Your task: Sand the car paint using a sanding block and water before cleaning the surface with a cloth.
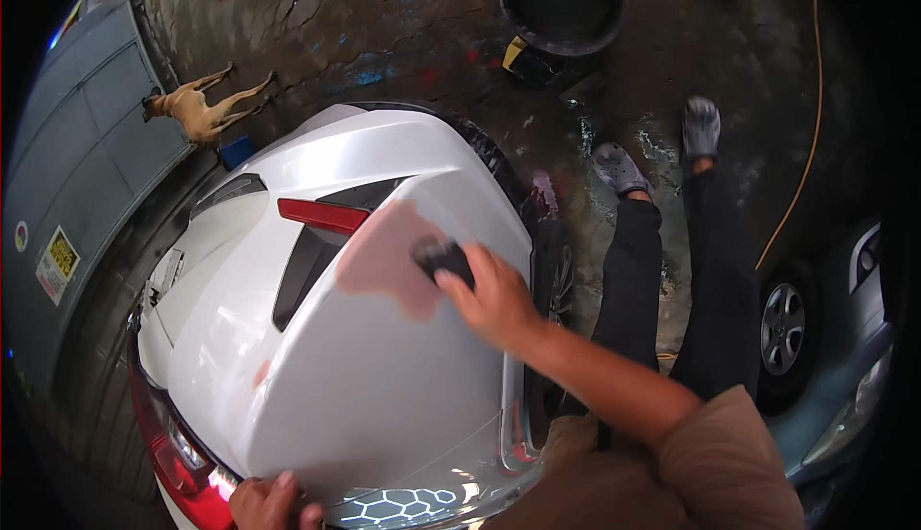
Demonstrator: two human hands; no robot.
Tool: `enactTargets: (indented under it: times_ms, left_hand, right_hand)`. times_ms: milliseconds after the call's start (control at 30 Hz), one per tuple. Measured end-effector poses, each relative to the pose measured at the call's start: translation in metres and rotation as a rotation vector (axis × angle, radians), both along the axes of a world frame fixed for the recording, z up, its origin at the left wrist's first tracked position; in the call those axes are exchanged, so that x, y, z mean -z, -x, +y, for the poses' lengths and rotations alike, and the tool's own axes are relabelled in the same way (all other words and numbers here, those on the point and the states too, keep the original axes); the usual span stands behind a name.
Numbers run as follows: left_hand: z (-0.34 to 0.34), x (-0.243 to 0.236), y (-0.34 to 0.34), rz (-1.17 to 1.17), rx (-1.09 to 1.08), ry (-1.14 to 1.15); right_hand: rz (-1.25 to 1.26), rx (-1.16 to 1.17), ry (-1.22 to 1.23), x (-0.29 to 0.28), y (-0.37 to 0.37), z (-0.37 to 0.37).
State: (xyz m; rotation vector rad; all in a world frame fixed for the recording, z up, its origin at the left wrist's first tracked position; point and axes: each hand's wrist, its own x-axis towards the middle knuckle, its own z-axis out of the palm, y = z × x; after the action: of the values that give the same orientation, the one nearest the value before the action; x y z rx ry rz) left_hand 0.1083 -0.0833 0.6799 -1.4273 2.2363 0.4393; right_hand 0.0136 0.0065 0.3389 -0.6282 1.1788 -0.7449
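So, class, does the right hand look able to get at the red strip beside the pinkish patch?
Probably yes: only the pinkish patch seems to lie between the right hand and red strip, though that hand holds a dark block.

1 grey panelled gate [96,113] beside dark, cracked floor [413,17] with blue spots [368,77].

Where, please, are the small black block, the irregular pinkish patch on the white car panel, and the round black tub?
Small black block [445,259]: head view, middle of its visible body.
Irregular pinkish patch [386,254]: head view, its left-middle area.
Round black tub [581,47]: head view, near rim.
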Motion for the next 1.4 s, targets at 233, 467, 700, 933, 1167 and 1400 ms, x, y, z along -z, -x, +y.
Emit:
enactTargets:
  times_ms: [233,467,700,933,1167,1400]
  left_hand:
    - [-0.008,0.016,0.011,-0.077,-0.124,-0.167]
    - [0.002,0.022,0.005,-0.069,0.121,-0.062]
    - [0.004,0.015,0.003,-0.083,0.078,-0.031]
    - [0.0,0.02,0.006,-0.07,0.084,-0.003]
    - [0.001,0.012,0.001,-0.006,-0.051,-0.039]
    - [-0.001,0.008,0.002,-0.045,-0.013,-0.065]
  right_hand:
    - [0.101,0.078,0.099,0.024,-0.011,-0.046]
    - [0.038,0.052,0.218,0.012,-0.004,0.006]
    - [0.102,0.084,0.235,0.011,-0.012,-0.002]
    - [0.129,0.02,0.145,0.039,-0.014,-0.054]
    - [0.15,0.018,0.204,0.023,-0.013,-0.025]
    - [0.097,0.114,0.185,0.005,-0.013,0.004]
